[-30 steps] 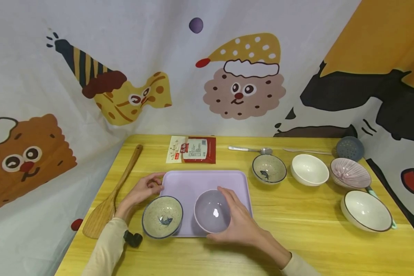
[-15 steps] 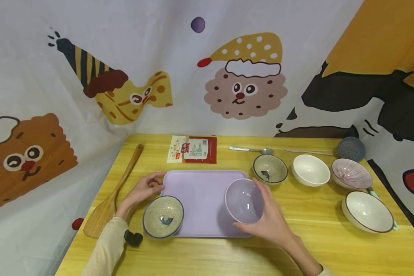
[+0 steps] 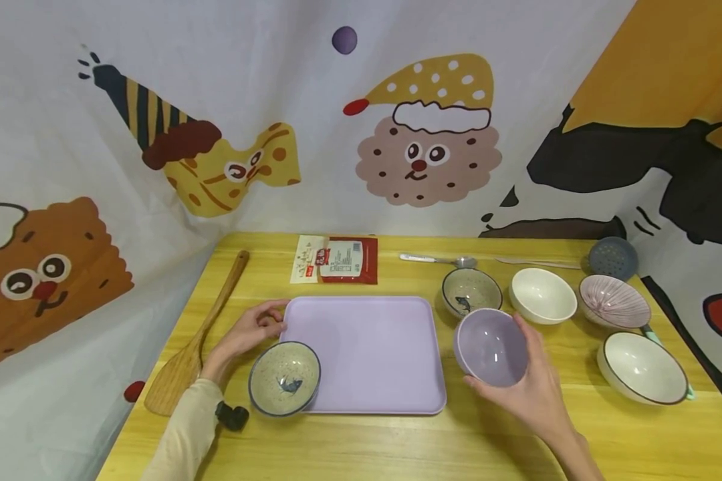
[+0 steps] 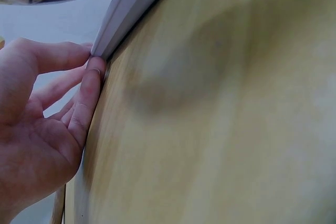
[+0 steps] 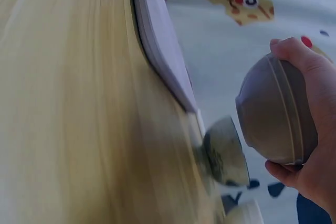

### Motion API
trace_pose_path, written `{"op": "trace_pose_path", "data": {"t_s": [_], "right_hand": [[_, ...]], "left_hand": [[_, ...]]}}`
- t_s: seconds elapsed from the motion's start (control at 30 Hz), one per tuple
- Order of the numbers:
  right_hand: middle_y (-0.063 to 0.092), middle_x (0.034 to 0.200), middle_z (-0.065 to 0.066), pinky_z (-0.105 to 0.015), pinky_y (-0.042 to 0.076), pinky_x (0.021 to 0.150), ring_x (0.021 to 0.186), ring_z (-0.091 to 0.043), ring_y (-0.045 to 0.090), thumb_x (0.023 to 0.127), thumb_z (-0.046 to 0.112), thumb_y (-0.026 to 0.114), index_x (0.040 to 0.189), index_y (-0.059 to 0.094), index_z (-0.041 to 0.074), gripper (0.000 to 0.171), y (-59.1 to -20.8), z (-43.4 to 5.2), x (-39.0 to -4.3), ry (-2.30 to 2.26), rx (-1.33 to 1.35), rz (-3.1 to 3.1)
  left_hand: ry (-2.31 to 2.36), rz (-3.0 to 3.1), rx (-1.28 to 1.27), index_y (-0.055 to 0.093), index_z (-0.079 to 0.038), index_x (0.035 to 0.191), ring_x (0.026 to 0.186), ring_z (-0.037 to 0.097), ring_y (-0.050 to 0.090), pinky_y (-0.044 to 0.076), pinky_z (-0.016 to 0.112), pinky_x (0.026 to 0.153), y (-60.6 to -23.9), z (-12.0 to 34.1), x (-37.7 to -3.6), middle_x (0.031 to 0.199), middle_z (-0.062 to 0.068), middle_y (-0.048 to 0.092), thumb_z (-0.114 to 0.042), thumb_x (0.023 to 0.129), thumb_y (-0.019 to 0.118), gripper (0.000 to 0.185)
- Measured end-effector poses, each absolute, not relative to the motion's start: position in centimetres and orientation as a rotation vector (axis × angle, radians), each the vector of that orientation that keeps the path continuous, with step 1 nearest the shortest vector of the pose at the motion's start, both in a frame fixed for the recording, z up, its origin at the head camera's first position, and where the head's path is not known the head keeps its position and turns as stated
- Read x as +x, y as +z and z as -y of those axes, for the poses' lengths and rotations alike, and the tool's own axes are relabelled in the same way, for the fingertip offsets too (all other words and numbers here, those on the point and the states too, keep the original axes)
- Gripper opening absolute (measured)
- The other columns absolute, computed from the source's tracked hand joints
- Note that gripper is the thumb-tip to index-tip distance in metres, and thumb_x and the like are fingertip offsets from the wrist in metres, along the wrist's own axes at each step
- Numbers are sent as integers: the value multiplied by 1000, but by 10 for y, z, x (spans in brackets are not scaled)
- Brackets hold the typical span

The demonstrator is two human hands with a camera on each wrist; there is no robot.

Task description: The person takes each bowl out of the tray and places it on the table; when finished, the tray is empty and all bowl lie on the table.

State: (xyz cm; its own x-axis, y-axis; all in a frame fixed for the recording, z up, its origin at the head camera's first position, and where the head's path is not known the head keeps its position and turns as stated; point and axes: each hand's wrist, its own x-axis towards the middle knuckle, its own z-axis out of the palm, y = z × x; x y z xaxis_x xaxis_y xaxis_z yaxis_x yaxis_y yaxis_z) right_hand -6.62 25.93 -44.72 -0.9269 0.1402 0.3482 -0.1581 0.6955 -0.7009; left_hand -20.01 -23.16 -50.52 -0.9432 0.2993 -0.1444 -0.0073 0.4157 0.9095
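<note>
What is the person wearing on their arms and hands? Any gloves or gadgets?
No gloves: both the left hand and the right hand are bare. The left arm wears a cream long sleeve, with a small black device at its wrist. No sleeve shows on the right arm.

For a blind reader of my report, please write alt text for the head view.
A right hand holds a purple bowl just right of a purple tray on a yellow table. The left hand touches the tray's left edge beside a speckled bowl.
</note>
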Motion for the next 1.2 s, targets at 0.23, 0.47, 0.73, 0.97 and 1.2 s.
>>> {"op": "trace_pose_path", "data": {"t_s": [0.23, 0.47, 0.73, 0.97, 1.2], "right_hand": [[48, 144, -22, -56, 43, 97, 121, -41, 50, 44, 21, 103, 158, 33, 13, 134, -454, -287, -60, 1057, -127, 2524], [48, 140, -25, -40, 42, 94, 120, -43, 49, 49, 19, 102, 156, 34, 6, 127, -462, -309, -57, 1032, -244, 2536], [45, 138, -34, -66, 39, 94, 119, -51, 45, 50, 18, 100, 154, 33, -3, 126, -477, -331, -55, 997, -309, 2544], [45, 136, -39, -70, 38, 95, 120, -53, 45, 53, 19, 99, 153, 32, -6, 123, -485, -347, -55, 982, -366, 2544], [41, 138, -41, -70, 39, 92, 118, -56, 44, 61, 23, 97, 155, 28, -5, 120, -486, -354, -54, 993, -441, 2594]], "left_hand": [[1540, -2389, 246, 51, -1, 146, 77, 8, 58, 57, 23, 72, -506, 232, -200, 108, 20, 58, -8, 94, 69, 55], [1551, -2382, 240, 51, -1, 146, 77, 8, 57, 57, 24, 72, -504, 232, -199, 108, 21, 58, -8, 95, 69, 55], [1558, -2367, 224, 50, -2, 147, 78, 9, 58, 57, 24, 73, -503, 231, -198, 109, 21, 58, -9, 94, 70, 56], [1566, -2366, 211, 50, -2, 146, 76, 8, 57, 57, 24, 73, -503, 231, -198, 109, 21, 57, -8, 94, 70, 56], [1554, -2370, 209, 50, -3, 147, 76, 8, 55, 56, 24, 72, -502, 230, -197, 110, 21, 57, -9, 94, 70, 57]]}}
